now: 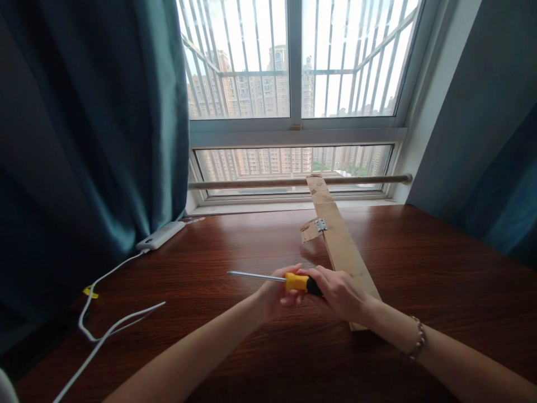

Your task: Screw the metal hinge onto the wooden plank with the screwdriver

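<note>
A screwdriver (296,281) with a yellow and black handle lies sideways between my hands, its metal shaft pointing left. My right hand (342,291) is closed around the black end of the handle. Curled beneath and behind the yellow part, my left hand (277,295) holds it near the shaft. Under my right hand runs a long wooden board (346,249), which slants away toward the window. A small metal hinge (321,224) sits on the board's left edge, with a short tan piece (309,231) sticking out beside it. My right wrist hides part of the board's near end.
The brown wooden tabletop (235,235) reaches to the window sill. At the left, a white power strip (161,235) lies by the blue curtain (168,112), and its white cable (90,305) loops forward. A horizontal rail (251,183) crosses in front of the window, behind the board's far end.
</note>
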Tool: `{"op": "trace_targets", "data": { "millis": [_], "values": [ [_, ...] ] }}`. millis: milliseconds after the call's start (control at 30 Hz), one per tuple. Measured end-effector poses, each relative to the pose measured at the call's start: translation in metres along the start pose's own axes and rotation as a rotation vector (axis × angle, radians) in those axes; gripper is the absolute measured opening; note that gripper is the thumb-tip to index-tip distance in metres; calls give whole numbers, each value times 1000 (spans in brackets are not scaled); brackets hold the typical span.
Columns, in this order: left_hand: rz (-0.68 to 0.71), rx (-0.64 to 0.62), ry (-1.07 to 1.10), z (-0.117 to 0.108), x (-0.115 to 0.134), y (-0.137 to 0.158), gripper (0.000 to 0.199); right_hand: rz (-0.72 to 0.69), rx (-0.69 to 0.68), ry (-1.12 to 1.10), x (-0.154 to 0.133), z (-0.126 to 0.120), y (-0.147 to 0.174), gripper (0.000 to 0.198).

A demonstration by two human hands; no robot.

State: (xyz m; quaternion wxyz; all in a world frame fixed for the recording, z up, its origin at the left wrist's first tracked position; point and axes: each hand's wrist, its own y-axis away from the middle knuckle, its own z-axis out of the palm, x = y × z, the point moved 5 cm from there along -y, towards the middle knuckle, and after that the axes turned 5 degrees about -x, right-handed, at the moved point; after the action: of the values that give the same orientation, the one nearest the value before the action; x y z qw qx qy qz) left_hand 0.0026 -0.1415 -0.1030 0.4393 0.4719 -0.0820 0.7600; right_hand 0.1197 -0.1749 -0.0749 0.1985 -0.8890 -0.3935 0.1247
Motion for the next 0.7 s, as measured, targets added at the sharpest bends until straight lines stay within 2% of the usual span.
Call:
{"op": "trace_targets", "data": {
  "millis": [67,167,267,300,367,500,600,700],
  "values": [
    [33,-19,-9,-7,-2,-6,37,94,106,-75,9,-11,1,26],
    [126,22,-54,-19,-5,-13,37,354,334,-115,42,-41,6,17],
    [183,103,-92,-29,-10,-17,35,624,502,-25,88,-69,26,25],
    [213,110,-115,-30,-11,-18,34,691,518,10,105,-74,36,28],
    [270,94,-170,-30,-13,-19,32,819,463,98,137,-75,61,33],
    [321,59,-207,-27,-18,-21,29,1038,198,198,187,-54,119,34],
    [344,57,-212,-27,-21,-22,27,1147,20,236,200,-37,151,33],
    [353,63,-216,-28,-22,-22,26,1238,-103,260,197,-27,163,34]
  ]
}}
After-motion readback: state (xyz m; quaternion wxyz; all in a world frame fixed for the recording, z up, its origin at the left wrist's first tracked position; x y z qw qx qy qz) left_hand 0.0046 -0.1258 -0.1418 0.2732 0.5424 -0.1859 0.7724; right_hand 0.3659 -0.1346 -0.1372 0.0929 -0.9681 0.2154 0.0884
